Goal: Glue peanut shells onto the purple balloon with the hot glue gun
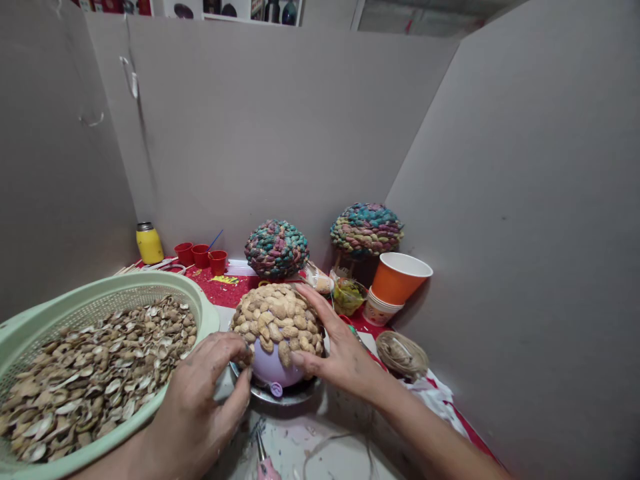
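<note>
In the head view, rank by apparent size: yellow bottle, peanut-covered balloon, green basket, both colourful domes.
1. Green basket
2. Peanut-covered balloon
3. Left colourful dome and right colourful dome: too alike to rank against each other
4. Yellow bottle

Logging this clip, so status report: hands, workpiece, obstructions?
Left hand at purple balloon, grip unclear; right hand spread on its peanut shells. Balloon bare low in front. Pink-handled tool nearby; nothing between hands and balloon.
</note>
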Motion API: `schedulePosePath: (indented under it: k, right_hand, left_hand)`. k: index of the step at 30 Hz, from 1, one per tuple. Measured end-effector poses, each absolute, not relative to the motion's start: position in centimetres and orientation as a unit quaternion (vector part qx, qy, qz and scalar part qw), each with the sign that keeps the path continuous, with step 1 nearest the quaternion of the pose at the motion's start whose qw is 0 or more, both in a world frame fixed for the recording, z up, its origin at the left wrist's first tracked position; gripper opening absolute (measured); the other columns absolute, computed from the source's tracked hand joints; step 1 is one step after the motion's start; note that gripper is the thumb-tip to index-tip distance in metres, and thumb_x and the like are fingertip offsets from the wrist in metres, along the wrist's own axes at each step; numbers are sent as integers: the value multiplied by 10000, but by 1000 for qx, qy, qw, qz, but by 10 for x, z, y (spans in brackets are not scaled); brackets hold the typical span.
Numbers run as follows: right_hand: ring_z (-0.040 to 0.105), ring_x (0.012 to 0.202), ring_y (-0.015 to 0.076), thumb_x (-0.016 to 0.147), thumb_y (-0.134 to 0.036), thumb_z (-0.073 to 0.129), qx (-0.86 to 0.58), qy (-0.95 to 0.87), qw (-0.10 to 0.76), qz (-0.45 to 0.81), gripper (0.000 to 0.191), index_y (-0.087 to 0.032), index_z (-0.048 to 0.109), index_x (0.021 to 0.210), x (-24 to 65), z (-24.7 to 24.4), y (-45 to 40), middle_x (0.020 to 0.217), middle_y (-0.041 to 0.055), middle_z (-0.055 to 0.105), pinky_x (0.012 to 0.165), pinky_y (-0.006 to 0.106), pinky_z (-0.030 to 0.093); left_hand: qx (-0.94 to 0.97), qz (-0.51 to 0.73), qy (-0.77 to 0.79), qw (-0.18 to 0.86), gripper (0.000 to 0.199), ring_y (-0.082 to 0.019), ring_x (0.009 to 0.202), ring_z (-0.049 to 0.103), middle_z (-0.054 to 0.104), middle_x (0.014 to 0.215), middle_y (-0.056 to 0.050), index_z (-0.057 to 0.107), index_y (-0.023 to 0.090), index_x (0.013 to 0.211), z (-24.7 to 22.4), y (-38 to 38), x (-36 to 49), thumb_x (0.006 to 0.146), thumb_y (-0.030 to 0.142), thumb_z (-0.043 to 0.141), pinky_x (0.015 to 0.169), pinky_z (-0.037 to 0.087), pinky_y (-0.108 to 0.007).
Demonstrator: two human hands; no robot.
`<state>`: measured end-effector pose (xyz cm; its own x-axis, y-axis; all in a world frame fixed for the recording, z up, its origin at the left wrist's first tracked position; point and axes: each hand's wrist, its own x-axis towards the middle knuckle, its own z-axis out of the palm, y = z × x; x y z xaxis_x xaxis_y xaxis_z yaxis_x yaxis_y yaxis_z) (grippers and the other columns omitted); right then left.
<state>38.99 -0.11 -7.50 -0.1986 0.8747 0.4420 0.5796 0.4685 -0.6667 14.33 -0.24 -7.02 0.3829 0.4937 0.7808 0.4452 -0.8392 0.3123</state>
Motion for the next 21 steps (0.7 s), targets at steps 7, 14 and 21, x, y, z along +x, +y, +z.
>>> schedulePosePath:
  k: [7, 14, 21]
  right_hand:
    - [350, 1341, 327, 762, -521, 678, -516, -703, 439, 215, 834, -224, 333, 1460, 379, -77, 2, 1486, 97, 337, 1133, 487, 276]
    - [390, 1321, 330, 732, -555, 726, -503, -659, 491, 270, 896, -233, 322, 1465, 384, -78, 3, 1444, 96, 417, 1086, 466, 354]
    - [396, 1320, 332, 742, -602, 711, -493, -653, 487, 305, 895, -211, 337, 1455, 384, -77, 3, 1445, 104, 421, 1044, 440, 414]
  left_hand:
    - [853, 458, 250, -12, 275, -182, 883, 670, 690, 942, -77, 517, 185, 1067, -72, -1, 144, 837, 34, 536, 808, 559, -297]
    - [856, 449, 255, -16, 264, -188, 886, 656, 680, 955, -82, 517, 176, 1064, -70, 2, 147, 838, 41, 542, 816, 548, -308]
    - [857, 452, 247, -34, 282, -193, 907, 636, 667, 949, -90, 516, 162, 1083, -65, 0, 148, 836, 30, 556, 831, 538, -329]
